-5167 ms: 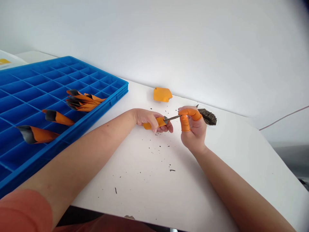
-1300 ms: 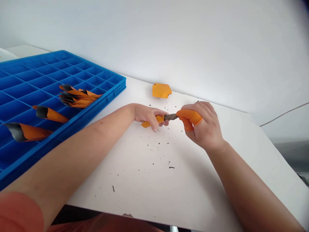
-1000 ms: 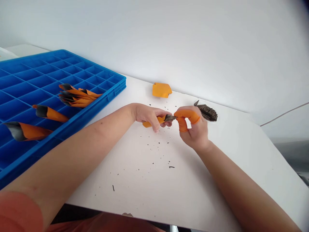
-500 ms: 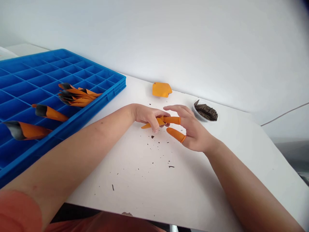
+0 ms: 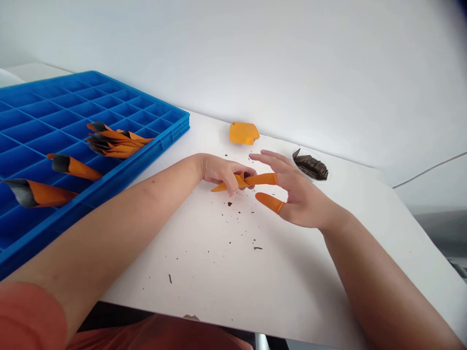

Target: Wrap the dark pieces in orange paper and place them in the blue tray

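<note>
Between the thumb and fingers of my left hand [image 5: 223, 171] is a small orange sheet [image 5: 219, 187], curled, with a dark opening at its right end. My right hand [image 5: 297, 199] wears orange finger cots on thumb and index finger. Its fingers are spread, and the index fingertip reaches the dark end of the curled sheet; whether it touches is hard to see. Behind the hands a flat orange sheet [image 5: 244, 133] lies on the table. Several rolled orange sheets with dark grey insides [image 5: 82, 170] lean in compartments of the blue tray [image 5: 182, 120] at the left.
Beyond my right hand stands a white bowl of stacked thin dark brown pieces [image 5: 312, 166]. Dark crumbs and slivers [image 5: 258, 248] are scattered over the white table [image 5: 204, 291]. A wall rises behind the table, with a thin cable [image 5: 430, 170] at the right.
My right hand has shifted slightly right, its thumb and fingers still apart. My left hand keeps its hold on the orange sheet almost in place. The view has tilted a little.
</note>
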Motion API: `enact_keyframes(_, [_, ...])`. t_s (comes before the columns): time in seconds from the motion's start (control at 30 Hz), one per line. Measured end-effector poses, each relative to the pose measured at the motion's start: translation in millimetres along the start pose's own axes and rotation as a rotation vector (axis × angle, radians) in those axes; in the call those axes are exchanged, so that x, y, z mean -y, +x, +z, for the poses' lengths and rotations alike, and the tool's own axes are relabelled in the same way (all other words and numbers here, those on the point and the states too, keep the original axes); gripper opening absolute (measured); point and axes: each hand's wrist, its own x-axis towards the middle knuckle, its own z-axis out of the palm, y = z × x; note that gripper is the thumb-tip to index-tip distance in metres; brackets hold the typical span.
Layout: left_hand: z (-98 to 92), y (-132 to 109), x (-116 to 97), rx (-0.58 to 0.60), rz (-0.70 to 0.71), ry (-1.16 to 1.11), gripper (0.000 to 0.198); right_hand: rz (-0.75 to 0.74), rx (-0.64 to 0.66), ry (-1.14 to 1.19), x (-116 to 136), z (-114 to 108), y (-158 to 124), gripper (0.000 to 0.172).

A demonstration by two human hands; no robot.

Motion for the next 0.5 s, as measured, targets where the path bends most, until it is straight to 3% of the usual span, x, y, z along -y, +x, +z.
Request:
enact_keyframes(0.2, [0.6,1.2,-0.5,-0.001,-0.025,-0.018,0.058,0.025,0.054,-0.003,2.9,7.4,0.1,0.044])
enact_keyframes(0.5, [0.7,2.5,1.3,0.025,0.057,-0.009,0.049,-0.014,-0.03,-0.085,3.7,8.1,2.3,0.03])
